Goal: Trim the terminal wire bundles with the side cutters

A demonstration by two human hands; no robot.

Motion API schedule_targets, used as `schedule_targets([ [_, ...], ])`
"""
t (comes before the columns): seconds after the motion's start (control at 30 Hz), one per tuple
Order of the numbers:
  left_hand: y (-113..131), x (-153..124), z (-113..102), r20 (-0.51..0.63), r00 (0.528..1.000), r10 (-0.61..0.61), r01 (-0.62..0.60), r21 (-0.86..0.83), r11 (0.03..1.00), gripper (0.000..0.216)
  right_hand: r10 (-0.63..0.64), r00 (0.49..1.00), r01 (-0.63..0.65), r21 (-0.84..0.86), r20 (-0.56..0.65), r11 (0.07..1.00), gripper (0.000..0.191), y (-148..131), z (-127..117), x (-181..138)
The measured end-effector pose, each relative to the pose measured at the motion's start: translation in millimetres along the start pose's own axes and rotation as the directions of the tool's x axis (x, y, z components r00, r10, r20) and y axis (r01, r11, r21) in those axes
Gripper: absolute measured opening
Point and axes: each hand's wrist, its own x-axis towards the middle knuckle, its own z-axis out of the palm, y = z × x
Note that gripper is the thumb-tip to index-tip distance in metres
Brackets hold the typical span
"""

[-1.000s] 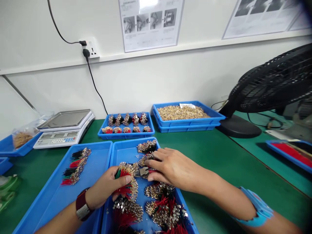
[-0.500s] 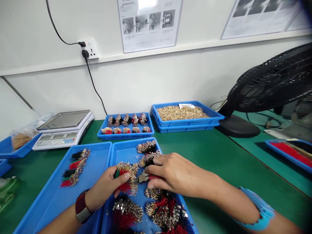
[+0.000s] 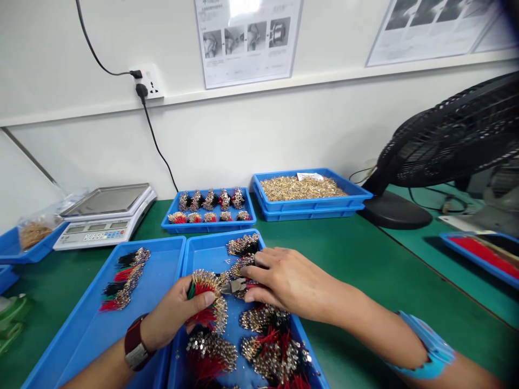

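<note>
My left hand (image 3: 184, 302) is closed round a bundle of red, green and black wires with metal terminals (image 3: 208, 294) on their ends. In my right hand (image 3: 279, 278) is a pair of pliers (image 3: 235, 286) with red handles; its jaws touch or nearly touch the terminals at the bundle's right side. Whether the jaws grip one, I cannot tell. Both hands are above a blue tray (image 3: 206, 246) holding several more wire bundles, among them a red and black one (image 3: 213, 351) just below my left hand.
Left of it, a second blue tray (image 3: 81, 324) holds a row of wire bundles (image 3: 127, 281). Behind stand a weighing scale (image 3: 107, 213), a tray of bundles (image 3: 208, 228) and stacked trays (image 3: 312, 205) of brass-coloured terminals. A black fan (image 3: 446, 146) stands at the right.
My right hand and the pliers have shifted slightly up and left, toward the bundle. The left hand keeps hold of the bundle in nearly the same place.
</note>
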Motion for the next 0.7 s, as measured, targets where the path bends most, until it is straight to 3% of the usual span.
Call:
schedule_targets([
  [0.7, -0.8, 0.5, -0.1, 0.027, 1.0, 0.004, -0.004, -0.008, 1.0, 0.05, -0.021, 1.0, 0.02, 0.045, 0.015, 0.999, 0.055, 1.9, 2.2, 1.9],
])
